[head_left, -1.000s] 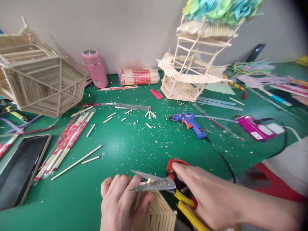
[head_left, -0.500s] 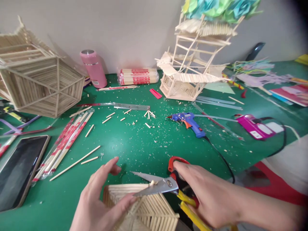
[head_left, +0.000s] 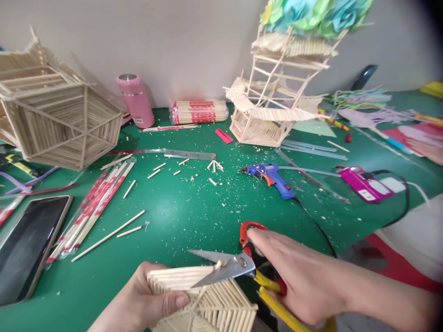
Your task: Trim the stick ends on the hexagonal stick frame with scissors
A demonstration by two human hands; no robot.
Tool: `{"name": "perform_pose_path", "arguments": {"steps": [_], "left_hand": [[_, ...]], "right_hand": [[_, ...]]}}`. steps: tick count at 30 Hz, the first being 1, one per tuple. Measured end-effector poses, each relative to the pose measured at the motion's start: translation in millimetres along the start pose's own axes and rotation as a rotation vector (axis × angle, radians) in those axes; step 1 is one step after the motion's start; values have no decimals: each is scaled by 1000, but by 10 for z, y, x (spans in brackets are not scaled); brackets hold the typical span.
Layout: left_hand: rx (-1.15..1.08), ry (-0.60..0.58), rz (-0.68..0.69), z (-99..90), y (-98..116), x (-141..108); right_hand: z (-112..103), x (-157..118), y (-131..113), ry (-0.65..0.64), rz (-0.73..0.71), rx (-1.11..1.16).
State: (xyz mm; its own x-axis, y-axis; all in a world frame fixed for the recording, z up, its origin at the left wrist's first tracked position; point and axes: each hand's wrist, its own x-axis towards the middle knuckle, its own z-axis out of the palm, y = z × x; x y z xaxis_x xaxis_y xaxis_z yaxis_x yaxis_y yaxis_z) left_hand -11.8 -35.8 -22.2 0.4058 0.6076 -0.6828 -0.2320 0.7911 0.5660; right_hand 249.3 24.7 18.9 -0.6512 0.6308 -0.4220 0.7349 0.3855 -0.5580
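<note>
A small many-sided panel of wooden sticks [head_left: 224, 299] is at the bottom middle of the head view, its lower part cut off by the frame. My left hand [head_left: 152, 295] grips its left edge, thumb on the face and fingers out of sight behind. My right hand [head_left: 294, 272] is closed round the red and yellow handles of scissors [head_left: 231, 272]. The blades stand partly apart at the panel's upper edge, a stick end between them near the pivot. Whether they press on that stick, I cannot tell.
Behind lie a blue glue gun [head_left: 272, 177], stick offcuts [head_left: 214, 165] and a pink power strip [head_left: 363, 184]. At left are a phone [head_left: 31, 249], wrapped chopsticks [head_left: 97, 207] and a large stick structure [head_left: 62, 120]. A pink flask [head_left: 136, 101] and a stick tower [head_left: 277, 101] stand at the back.
My left hand has closed on the panel's left edge; its raised fingers have dropped behind it and the thumb now presses on the face. The scissors have hardly moved.
</note>
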Motion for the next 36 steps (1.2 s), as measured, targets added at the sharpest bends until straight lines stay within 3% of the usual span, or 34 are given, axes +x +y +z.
{"name": "perform_pose_path", "arguments": {"steps": [4,7,13,18,36], "left_hand": [[32,69,0,11,-6,-3],[66,86,-4,-9,-40,1],[54,59,21,-47,-96,22],[46,-10,20,-37,-87,7],[72,56,-22,9,-44,-17]], "right_hand": [[-117,2,-85,-48,71,11],[-116,-6,-86,-54,47,-10],[21,2,2,17,-42,-117],[36,39,19,0,-59,-112],[11,73,34,-68,-52,-60]]}}
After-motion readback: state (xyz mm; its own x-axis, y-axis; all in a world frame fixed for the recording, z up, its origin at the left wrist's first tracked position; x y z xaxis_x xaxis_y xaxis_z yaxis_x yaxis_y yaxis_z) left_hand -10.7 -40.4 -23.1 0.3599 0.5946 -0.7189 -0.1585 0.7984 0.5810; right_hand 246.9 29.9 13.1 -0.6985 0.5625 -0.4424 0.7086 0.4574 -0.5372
